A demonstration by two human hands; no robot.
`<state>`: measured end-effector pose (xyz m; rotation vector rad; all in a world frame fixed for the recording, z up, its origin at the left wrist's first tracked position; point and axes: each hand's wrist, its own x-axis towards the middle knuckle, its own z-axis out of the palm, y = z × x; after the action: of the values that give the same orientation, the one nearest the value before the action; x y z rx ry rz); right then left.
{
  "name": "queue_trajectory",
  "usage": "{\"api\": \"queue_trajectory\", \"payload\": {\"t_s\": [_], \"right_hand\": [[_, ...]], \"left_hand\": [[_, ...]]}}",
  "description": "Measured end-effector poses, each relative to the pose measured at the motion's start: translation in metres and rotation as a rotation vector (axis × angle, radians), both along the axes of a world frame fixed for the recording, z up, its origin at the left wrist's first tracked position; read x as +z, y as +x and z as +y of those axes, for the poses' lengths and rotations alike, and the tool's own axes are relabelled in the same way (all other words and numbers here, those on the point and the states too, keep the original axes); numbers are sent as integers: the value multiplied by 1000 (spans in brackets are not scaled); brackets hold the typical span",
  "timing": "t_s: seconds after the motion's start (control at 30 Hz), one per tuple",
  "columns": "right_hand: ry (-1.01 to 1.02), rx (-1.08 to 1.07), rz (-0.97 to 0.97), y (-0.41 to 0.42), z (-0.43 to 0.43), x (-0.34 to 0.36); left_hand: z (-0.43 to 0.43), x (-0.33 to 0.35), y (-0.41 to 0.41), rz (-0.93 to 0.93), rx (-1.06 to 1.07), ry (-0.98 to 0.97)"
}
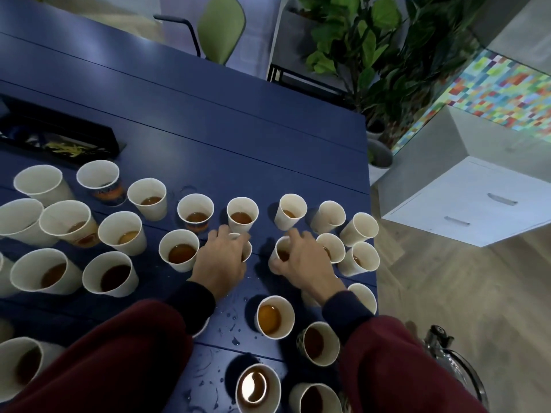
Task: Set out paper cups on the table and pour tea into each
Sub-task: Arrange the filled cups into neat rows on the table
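Several white paper cups stand in rows on the dark blue table point(226, 138), most holding brown tea. My left hand point(222, 262) curls over a cup point(247, 248) in the middle row, which is mostly hidden under the fingers. My right hand point(304, 260) grips another cup of tea point(281, 252) round its rim, thumb on the near side. A full cup point(269, 317) stands just in front of my hands, between my sleeves. Drops of spilled liquid point(234, 332) dot the table nearby.
A glass teapot point(447, 362) sits at the lower right beyond the table corner. A black open cable box point(59, 135) is set into the table at the left. A green chair point(220, 25), potted plants point(384, 55) and a white drawer cabinet point(471, 201) stand beyond the table.
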<state>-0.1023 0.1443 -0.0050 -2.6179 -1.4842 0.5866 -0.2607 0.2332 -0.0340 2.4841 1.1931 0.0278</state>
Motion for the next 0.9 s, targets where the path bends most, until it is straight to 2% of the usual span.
{"api": "queue_trajectory", "payload": {"t_s": [0.47, 0.63, 0.77, 0.9], "right_hand": [[-24, -47, 6, 12, 31, -19], [-37, -107, 66, 10, 16, -3], [71, -163, 95, -10, -13, 22], [-30, -77, 112, -47, -46, 23]], "left_hand": [[4, -3, -3, -22, 12, 23], [4, -3, -3, -14, 12, 25], [3, -1, -2, 13, 6, 11], [2, 3, -2, 37, 5, -2]]}}
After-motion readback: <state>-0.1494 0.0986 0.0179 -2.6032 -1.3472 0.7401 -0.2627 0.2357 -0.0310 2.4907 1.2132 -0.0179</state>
